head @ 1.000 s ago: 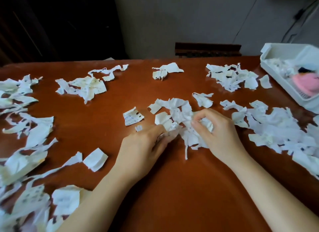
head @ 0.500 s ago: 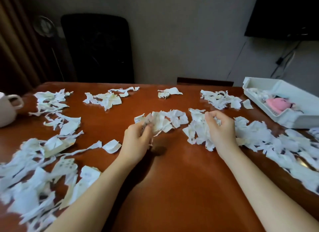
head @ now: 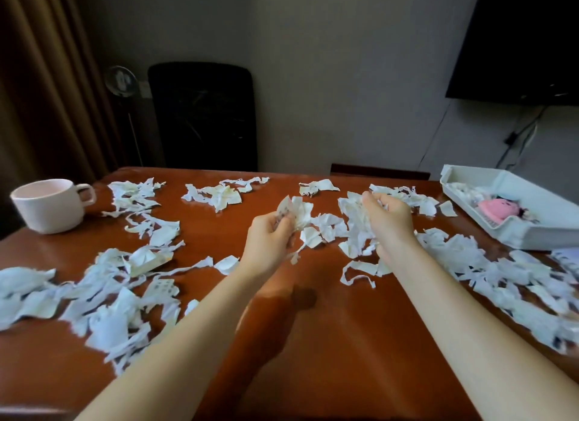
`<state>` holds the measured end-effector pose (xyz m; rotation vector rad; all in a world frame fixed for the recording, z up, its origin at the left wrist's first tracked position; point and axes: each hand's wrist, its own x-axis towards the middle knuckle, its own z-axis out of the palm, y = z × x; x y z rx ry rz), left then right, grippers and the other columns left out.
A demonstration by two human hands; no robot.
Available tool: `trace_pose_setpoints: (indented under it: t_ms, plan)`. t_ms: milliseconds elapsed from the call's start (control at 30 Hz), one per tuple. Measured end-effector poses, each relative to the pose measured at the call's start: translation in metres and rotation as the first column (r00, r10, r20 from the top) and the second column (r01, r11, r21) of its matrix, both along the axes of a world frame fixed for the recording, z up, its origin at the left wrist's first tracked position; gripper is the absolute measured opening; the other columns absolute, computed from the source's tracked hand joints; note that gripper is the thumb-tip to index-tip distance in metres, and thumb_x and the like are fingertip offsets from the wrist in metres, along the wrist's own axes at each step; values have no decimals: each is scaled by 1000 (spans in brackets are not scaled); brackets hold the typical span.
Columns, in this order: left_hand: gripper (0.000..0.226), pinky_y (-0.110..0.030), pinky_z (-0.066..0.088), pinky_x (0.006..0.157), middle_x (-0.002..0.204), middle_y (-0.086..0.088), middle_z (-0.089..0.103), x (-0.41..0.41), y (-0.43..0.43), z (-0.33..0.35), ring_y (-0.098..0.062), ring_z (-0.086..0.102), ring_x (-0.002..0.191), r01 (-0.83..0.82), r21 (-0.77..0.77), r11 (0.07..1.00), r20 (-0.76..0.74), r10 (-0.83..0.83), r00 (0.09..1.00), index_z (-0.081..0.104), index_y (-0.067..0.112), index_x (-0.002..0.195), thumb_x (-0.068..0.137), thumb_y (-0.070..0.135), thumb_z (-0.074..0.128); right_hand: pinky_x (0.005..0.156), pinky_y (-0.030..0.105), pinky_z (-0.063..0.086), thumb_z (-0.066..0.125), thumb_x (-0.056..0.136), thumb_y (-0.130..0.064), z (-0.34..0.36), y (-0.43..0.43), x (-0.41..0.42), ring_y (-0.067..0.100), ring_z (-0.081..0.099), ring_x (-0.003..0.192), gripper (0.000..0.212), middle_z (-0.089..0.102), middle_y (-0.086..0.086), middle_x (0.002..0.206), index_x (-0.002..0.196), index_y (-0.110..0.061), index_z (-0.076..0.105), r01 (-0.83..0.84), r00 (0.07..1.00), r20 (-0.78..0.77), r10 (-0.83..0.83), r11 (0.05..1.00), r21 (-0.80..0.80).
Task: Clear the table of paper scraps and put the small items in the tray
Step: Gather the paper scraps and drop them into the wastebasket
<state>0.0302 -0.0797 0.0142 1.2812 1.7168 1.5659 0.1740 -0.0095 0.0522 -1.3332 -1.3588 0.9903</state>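
Note:
Torn white paper scraps lie in heaps all over the reddish-brown table (head: 338, 342). My left hand (head: 268, 242) is lifted above the table's middle and grips a bunch of scraps (head: 297, 215). My right hand (head: 390, 224) is raised beside it and grips a second, larger bunch of scraps (head: 355, 229) whose strips hang down toward the table. A white tray (head: 532, 232) stands at the far right and holds a pink item (head: 496, 209) and some scraps.
A pale mug (head: 50, 205) stands at the far left of the table. Thick scrap heaps cover the near left (head: 103, 298) and the right side (head: 513, 282). A black chair (head: 203, 116) stands behind the table, and a dark screen (head: 520, 41) hangs on the wall.
Both hands have lifted off the table, each carrying a bunch from the middle pile, and moved apart. The view has tilted up, bringing the mug and the chair into sight.

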Motion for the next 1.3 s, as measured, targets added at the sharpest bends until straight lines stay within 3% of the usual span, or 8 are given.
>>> trace_pose_setpoints:
  t_ms: [100, 367, 600, 767, 867, 933, 1100, 1300]
  plan:
    - [37, -9, 34, 39, 54, 0, 47, -5, -4, 27, -6, 41, 46, 26, 26, 999, -6, -26, 1000, 53, 10, 68, 99, 26, 42, 98, 37, 46, 48, 97, -27, 12, -8, -9, 19, 48, 62, 31, 41, 4, 61, 68, -15, 49, -4, 1000, -16, 4, 1000, -20]
    - [34, -10, 29, 39, 60, -4, 45, -34, -51, 70, -6, 37, 45, 15, 39, 999, 21, -16, 1000, 53, 7, 74, 99, 26, 41, 84, 36, 50, 49, 96, -25, 48, -48, -42, 36, 48, 120, 34, 54, 23, 126, 116, 2, 57, -123, 990, -61, 124, 992, 10]
    - [34, -13, 25, 38, 53, -1, 44, -79, -141, 78, -5, 33, 39, -58, -1, 998, 23, 58, 998, 57, 6, 77, 96, 32, 44, 54, 19, 36, 51, 96, -29, 56, -114, -97, 23, 52, 76, 28, 51, 20, 86, 90, -3, 59, -380, 920, -91, 381, 925, 27]
    - [33, -11, 28, 38, 50, 3, 46, -121, -219, 62, -2, 37, 37, -199, 0, 980, 46, 199, 979, 55, 6, 73, 95, 29, 47, 79, 26, 37, 51, 97, -28, 49, -170, -155, 38, 42, 121, 39, 48, 27, 131, 118, 5, 55, -542, 832, -129, 539, 840, 18]
    - [39, -14, 26, 36, 44, 5, 42, -149, -268, 47, -3, 32, 34, -310, -21, 950, 32, 311, 950, 51, 10, 62, 97, 26, 47, 70, 22, 30, 51, 96, -30, 35, -208, -194, 32, 48, 114, 34, 53, 25, 121, 111, -1, 59, -635, 764, -133, 631, 772, 11]
    - [45, -15, 20, 37, 43, 4, 37, -168, -303, 33, -4, 25, 34, -365, -28, 931, 68, 366, 928, 43, 13, 54, 98, 21, 45, 90, 25, 38, 52, 96, -30, 25, -237, -219, 19, 54, 103, 20, 60, 10, 104, 98, -13, 61, -694, 713, -143, 686, 720, -6]
    - [40, -19, 17, 41, 45, 4, 35, -205, -388, -8, -10, 21, 41, -501, -103, 859, 86, 510, 856, 43, 11, 60, 99, 18, 43, 59, 19, 41, 54, 95, -29, -14, -302, -277, 12, 48, 64, 27, 49, 3, 64, 70, -18, 57, -822, 569, -97, 816, 567, -53]
    - [33, -17, 19, 38, 50, -4, 37, -222, -474, -76, -10, 22, 40, -608, -229, 761, 175, 646, 743, 51, 3, 70, 98, 19, 44, 52, 27, 46, 52, 95, -29, -78, -374, -320, 22, 53, 65, 29, 54, 15, 76, 86, -4, 62, -897, 398, -57, 916, 375, -232]
